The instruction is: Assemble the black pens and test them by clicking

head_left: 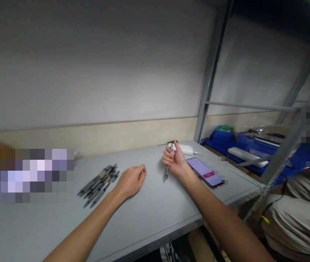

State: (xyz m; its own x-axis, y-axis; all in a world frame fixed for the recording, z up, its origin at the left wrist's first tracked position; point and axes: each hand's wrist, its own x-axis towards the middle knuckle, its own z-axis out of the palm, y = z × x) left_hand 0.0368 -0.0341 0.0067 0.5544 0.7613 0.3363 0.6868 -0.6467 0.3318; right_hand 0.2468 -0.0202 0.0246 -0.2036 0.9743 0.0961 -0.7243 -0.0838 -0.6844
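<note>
My right hand [175, 158] is closed around a pen [168, 173], which it holds nearly upright above the table, its lower end pointing down. My left hand [133, 180] rests on the table with its fingers curled in, and nothing shows in it. Just left of it lies a loose pile of several grey and black pens [99, 185], some with yellowish bands. A phone [205, 173] with its screen lit lies flat beside my right wrist.
Behind my right hand, a white device [186, 149] with a cable lies on the grey table [155, 214]. A metal frame post [212, 72] rises at the right. Beyond it are blue trays [220, 140] and a stack of pale sheets [293, 218]. A blurred-out patch covers the left.
</note>
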